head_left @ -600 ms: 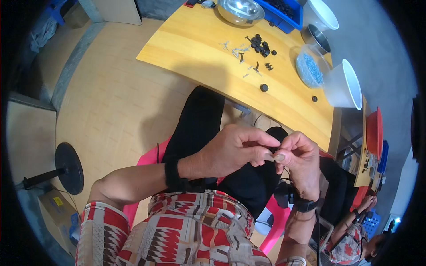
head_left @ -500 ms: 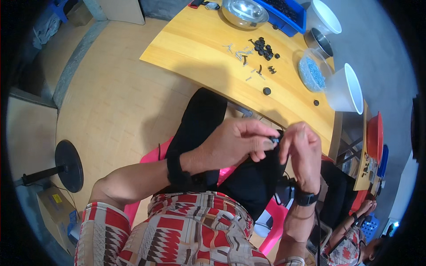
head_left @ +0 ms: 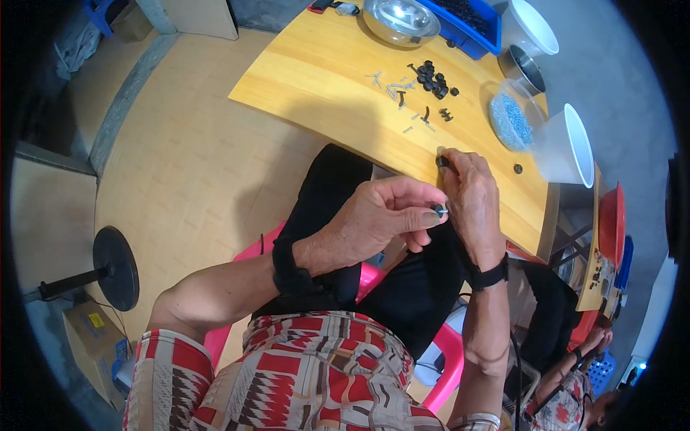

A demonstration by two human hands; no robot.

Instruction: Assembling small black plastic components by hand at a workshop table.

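Observation:
Between the thumb and forefinger of my left hand (head_left: pixel 374 215) is a small black part with a short metal pin (head_left: pixel 438 210) sticking out, held above my lap. My right hand (head_left: pixel 472 194) reaches past it to the table's near edge, its fingertips closed on a round black cap (head_left: pixel 442 162). Farther back on the wooden table (head_left: pixel 309 79) lie a pile of black round caps (head_left: pixel 431 79), loose silver pins (head_left: pixel 394 89) and a few black stem-like pieces (head_left: pixel 426 115). A small black spool-shaped part (head_left: pixel 446 115) lies nearby.
Along the back stand a steel bowl (head_left: pixel 402 21), a blue tray (head_left: pixel 471 32) of black parts, white buckets (head_left: pixel 571 147), a steel cup (head_left: pixel 522 70) and a clear tub of blue pieces (head_left: pixel 512 118). A single black cap (head_left: pixel 518 169) lies at right. Another person (head_left: pixel 575 381) works at far right.
My right hand has moved away from my left hand, forward to the table edge, and has closed on the black cap there. My left hand still pinches its small part.

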